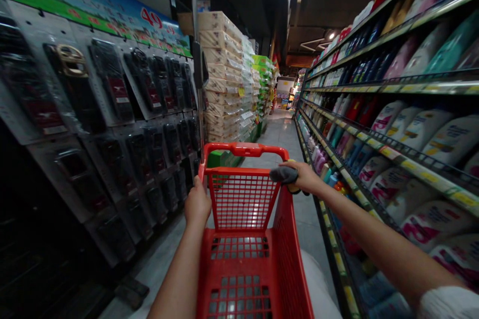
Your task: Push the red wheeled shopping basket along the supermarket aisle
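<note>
A red plastic shopping cart [247,171] with grid panels stands in front of me, with nothing in the part of its basket that shows. My left hand [197,203] is closed on the cart's left side rim, below the corner of the raised red handle bar [245,149]. At the opposite upper corner, my right hand [305,175] is closed around a grey cloth bundle [283,174] with yellow and black parts, held against the rim. Its exact kind cannot be made out, and the bundle hides some of my right fingers.
Packaged belts [112,79] hang on a rack close at the left, beside a metal pole [196,25]. Stacked wrapped packs [220,79] stand beyond. Shelves of bottles [422,124] line the right side. A grey tiled aisle [277,132] runs ahead between them.
</note>
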Tool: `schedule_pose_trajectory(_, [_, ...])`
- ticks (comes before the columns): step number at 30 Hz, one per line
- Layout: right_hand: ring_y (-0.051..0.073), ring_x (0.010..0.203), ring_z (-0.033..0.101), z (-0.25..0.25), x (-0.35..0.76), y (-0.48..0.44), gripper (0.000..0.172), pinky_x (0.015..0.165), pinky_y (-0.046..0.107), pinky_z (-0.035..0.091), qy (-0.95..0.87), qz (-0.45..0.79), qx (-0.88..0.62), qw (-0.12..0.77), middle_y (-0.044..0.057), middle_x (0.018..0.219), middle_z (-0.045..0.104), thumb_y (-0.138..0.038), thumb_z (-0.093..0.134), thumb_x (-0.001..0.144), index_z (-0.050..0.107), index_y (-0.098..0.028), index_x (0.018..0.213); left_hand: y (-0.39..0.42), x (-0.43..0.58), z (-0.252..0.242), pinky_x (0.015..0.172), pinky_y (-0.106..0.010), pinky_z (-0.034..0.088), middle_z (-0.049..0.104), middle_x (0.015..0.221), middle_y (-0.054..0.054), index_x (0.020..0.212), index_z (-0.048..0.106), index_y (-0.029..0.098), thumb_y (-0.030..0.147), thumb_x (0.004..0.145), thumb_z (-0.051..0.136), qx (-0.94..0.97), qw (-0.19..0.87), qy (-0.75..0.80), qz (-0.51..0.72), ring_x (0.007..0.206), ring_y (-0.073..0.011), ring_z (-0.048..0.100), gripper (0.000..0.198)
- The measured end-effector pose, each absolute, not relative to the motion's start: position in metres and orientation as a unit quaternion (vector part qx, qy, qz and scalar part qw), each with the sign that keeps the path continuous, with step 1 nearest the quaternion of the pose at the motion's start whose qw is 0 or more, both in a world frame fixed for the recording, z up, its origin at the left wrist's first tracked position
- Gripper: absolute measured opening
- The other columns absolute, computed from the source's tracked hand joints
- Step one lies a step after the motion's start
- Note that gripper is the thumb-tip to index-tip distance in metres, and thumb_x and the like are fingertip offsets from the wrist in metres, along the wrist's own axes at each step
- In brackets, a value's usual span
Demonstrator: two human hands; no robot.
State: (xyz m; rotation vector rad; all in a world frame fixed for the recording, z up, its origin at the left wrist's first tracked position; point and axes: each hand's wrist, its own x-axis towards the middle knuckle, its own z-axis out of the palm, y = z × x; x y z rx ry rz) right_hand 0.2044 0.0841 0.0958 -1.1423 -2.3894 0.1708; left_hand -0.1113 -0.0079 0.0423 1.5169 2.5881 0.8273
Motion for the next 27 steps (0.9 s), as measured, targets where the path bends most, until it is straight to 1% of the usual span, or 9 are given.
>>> schedule_pose_trajectory(3, [0.024, 0.099, 0.060, 0.111, 0.209, 0.095, 0.067, 0.085, 0.033, 0.047, -0.816, -0.071, -0.470, 0.330, 0.011, 0.111, 0.063, -0.013, 0.058, 0.075, 0.042, -0.018, 0.140, -0.008, -0.111, 0.043, 0.064, -0.034, 0.048, 0.069, 0.101, -0.020, 0.144, 0.028, 0.008, 0.018, 0.087, 0.035, 0.488, 0.011, 0.835, 0.255, 0.088, -0.0300, 0.069, 0.058])
schedule_pose_trajectory(5, [0.027, 0.101, 0.057, 0.114, 0.208, 0.100, 0.061, 0.086, 0.037, 0.045, -0.807, -0.156, -0.490, 0.289, 0.014, 0.107, 0.061, -0.010, 0.051, 0.080, 0.043, -0.019, 0.140, -0.008, -0.111, 0.045, 0.066, -0.033, 0.048, 0.069, 0.101, -0.020, 0.144, 0.028, 0.008, 0.018, 0.087, 0.037, 0.487, 0.012, 0.836, 0.250, 0.089, -0.0295, 0.068, 0.059])
schedule_pose_trajectory(9, [0.030, 0.116, 0.049, 0.093, 0.204, 0.100, 0.045, 0.096, 0.041, 0.040, -0.863, -0.134, -0.459, 0.165, 0.018, 0.120, 0.053, -0.013, 0.057, 0.074, 0.061, -0.015, 0.119, -0.008, -0.112, 0.047, 0.067, -0.033, 0.049, 0.069, 0.103, -0.021, 0.145, 0.027, 0.008, 0.019, 0.087, 0.039, 0.484, 0.015, 0.839, 0.250, 0.089, -0.0289, 0.069, 0.060])
schedule_pose_trajectory(12, [0.033, 0.136, 0.026, 0.073, 0.203, 0.084, 0.038, 0.108, 0.046, 0.028, -0.880, -0.097, -0.433, 0.172, 0.019, 0.140, 0.037, -0.016, 0.061, 0.067, 0.065, -0.011, 0.104, -0.009, -0.112, 0.047, 0.066, -0.034, 0.049, 0.069, 0.102, -0.021, 0.145, 0.028, 0.008, 0.021, 0.087, 0.040, 0.484, 0.016, 0.837, 0.253, 0.088, -0.0298, 0.069, 0.061])
schedule_pose_trajectory(14, [0.034, 0.139, 0.020, 0.063, 0.202, 0.066, 0.035, 0.111, 0.051, 0.018, -0.899, -0.098, -0.398, 0.157, 0.018, 0.141, 0.038, -0.019, 0.061, 0.066, 0.066, -0.011, 0.100, -0.010, -0.112, 0.047, 0.066, -0.034, 0.049, 0.069, 0.102, -0.021, 0.145, 0.027, 0.008, 0.019, 0.086, 0.040, 0.482, 0.015, 0.839, 0.253, 0.088, -0.0300, 0.068, 0.062])
schedule_pose_trajectory(17, [0.033, 0.126, 0.042, 0.055, 0.201, 0.039, 0.031, 0.112, 0.054, 0.014, -0.930, -0.092, -0.342, 0.098, 0.015, 0.119, 0.057, -0.025, 0.064, 0.066, 0.066, -0.015, 0.094, -0.011, -0.111, 0.048, 0.066, -0.033, 0.049, 0.069, 0.102, -0.020, 0.146, 0.026, 0.009, 0.016, 0.085, 0.041, 0.475, 0.018, 0.844, 0.248, 0.088, -0.0298, 0.068, 0.063])
schedule_pose_trajectory(21, [0.025, 0.097, 0.058, 0.054, 0.193, 0.028, 0.029, 0.105, 0.047, 0.028, -0.935, -0.075, -0.337, 0.078, 0.008, 0.095, 0.064, -0.022, 0.063, 0.068, 0.066, -0.018, 0.097, -0.011, -0.109, 0.048, 0.066, -0.034, 0.049, 0.069, 0.102, -0.020, 0.145, 0.028, 0.010, 0.019, 0.086, 0.041, 0.477, 0.023, 0.841, 0.253, 0.089, -0.0305, 0.068, 0.062])
schedule_pose_trajectory(24, [0.022, 0.097, 0.058, 0.060, 0.180, 0.043, 0.042, 0.092, 0.036, 0.039, -0.914, -0.055, -0.377, 0.143, 0.007, 0.101, 0.064, -0.017, 0.059, 0.073, 0.059, -0.021, 0.115, -0.011, -0.109, 0.048, 0.069, -0.035, 0.049, 0.069, 0.103, -0.020, 0.146, 0.027, 0.008, 0.018, 0.086, 0.040, 0.478, 0.019, 0.842, 0.250, 0.092, -0.0308, 0.068, 0.062])
schedule_pose_trajectory(27, [0.022, 0.104, 0.055, 0.066, 0.162, 0.068, 0.050, 0.086, 0.031, 0.041, -0.863, -0.061, -0.433, 0.255, 0.008, 0.116, 0.058, -0.014, 0.055, 0.076, 0.053, -0.023, 0.125, -0.009, -0.110, 0.045, 0.070, -0.034, 0.048, 0.069, 0.104, -0.020, 0.146, 0.027, 0.009, 0.016, 0.086, 0.040, 0.476, 0.018, 0.842, 0.256, 0.093, -0.0300, 0.067, 0.062])
